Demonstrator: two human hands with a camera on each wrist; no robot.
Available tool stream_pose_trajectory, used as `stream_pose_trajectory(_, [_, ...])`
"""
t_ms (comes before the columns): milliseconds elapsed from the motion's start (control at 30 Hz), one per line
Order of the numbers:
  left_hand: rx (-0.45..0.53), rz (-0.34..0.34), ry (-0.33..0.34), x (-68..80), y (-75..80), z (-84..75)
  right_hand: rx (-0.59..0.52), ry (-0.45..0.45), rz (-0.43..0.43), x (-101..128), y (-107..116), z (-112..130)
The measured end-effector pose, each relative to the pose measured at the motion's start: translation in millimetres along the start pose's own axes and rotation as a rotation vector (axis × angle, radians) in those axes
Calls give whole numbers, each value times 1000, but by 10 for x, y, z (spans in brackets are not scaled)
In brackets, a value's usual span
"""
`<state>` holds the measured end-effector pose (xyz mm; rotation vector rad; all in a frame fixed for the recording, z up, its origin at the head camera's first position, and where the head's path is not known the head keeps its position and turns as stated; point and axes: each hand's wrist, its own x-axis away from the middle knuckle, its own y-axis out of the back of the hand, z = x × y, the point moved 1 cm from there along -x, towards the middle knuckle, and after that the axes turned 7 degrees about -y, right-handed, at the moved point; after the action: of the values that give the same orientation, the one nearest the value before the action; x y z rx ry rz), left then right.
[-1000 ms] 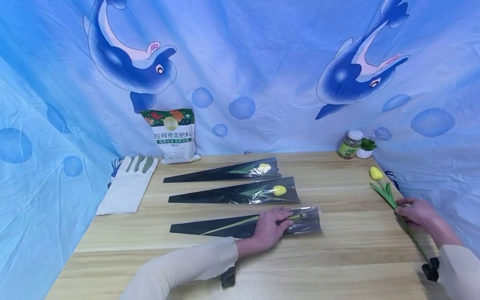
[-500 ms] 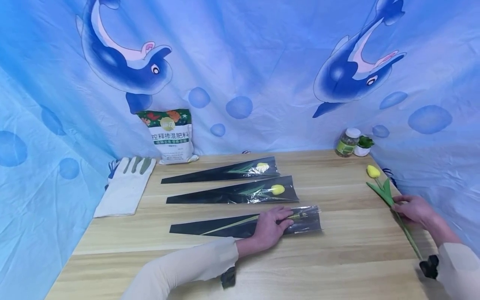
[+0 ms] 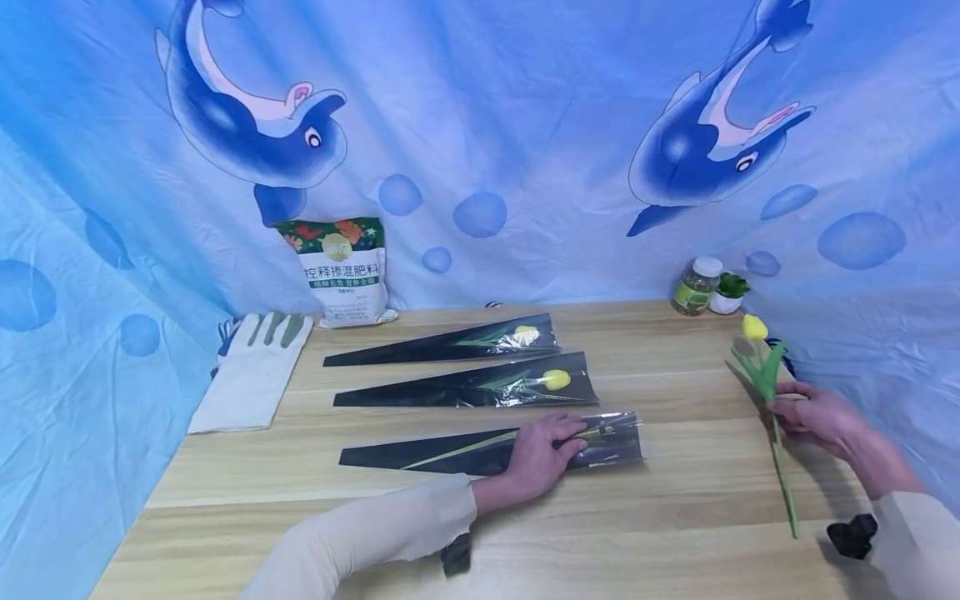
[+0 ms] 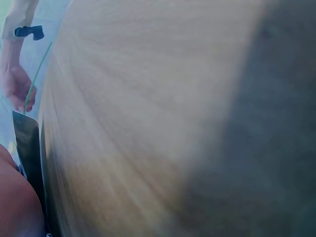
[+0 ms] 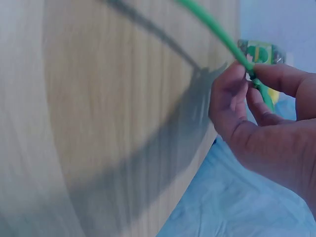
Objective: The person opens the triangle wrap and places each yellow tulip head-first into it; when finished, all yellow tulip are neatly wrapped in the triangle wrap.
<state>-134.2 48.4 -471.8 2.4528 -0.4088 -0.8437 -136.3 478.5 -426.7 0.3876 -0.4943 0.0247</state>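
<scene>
My left hand (image 3: 542, 457) rests flat across the nearest black flower sleeve (image 3: 375, 456), fingers toward its wide clear end. A pale green stem lies within that sleeve; the hand covers part of it. At the table's right side, my right hand (image 3: 821, 423) pinches a yellow artificial tulip (image 3: 780, 479) just below its leaves, bloom up and away from me. The right wrist view shows thumb and fingers meeting on the green stem (image 5: 217, 29), its shadow on the wood. In the left wrist view, the sleeve's edge (image 4: 28, 143) stands beside the left hand (image 4: 17, 202).
Two more black sleeves, the middle one (image 3: 420, 390) and the far one (image 3: 405, 348), each hold a yellow tulip. White gloves (image 3: 243, 383) and a fertilizer bag (image 3: 345, 279) are at back left. A lidded jar (image 3: 696, 287) and small potted plant (image 3: 727, 293) stand back right.
My right hand has brought the tulip leftward from the table's right edge, its stem end swinging left and the flower turning more upright. The left hand stays on the nearest sleeve.
</scene>
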Motion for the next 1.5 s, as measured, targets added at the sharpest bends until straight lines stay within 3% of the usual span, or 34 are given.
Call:
stream_pose_trajectory(167, [5,5,4,-1,7,-5,-250,60,85,21,-88,74])
stream_pose_trajectory(333, [2,-1,-14,1,8,-3,-531,191,205,53,-173,159])
stream_pose_trajectory(533, [-18,-10,-37,3,2,8,-695,280,243,90,-248,274])
stream_pose_trajectory(800, [2,8,-7,-12,2,-9,-927,359,249,115,-327,377])
stream_pose_trajectory(1200, [-12,5,-15,-8,10,-17,-1045,405,204,202,-530,471])
stream_pose_trajectory(1500, [-18,-3,-23,-5,0,-20,-1019,431,214,245,-762,487])
